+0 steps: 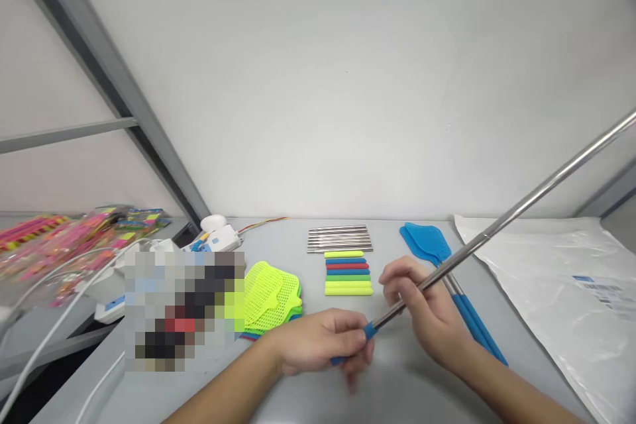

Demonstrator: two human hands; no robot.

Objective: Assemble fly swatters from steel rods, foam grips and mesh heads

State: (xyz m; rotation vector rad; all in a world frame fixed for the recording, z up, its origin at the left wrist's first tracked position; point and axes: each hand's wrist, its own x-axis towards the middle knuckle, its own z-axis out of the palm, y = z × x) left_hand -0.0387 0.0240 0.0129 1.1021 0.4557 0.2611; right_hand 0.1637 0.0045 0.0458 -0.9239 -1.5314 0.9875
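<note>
A long telescopic metal rod (536, 193) slants from the middle of the table up past the right edge of the view. My left hand (322, 344) is closed around the blue handle (370, 330) at its lower end. Higher up the shaft, my right hand (430, 311) is closed on the rod between thumb and fingers. Beyond my hands lie a row of coloured handles (348, 277) in yellow, blue, red and green, and several short metal rods (340, 238). Mesh fly swatter heads (271, 298), yellow on top, are stacked left of centre.
Blue fly swatters (431, 243) with blue handles lie right of my right hand. A white plastic bag (551, 291) covers the table's right side. At left are a power strip (221, 238), white cables (54, 331), a pixelated patch and bagged colourful items (79, 245). A wall stands behind.
</note>
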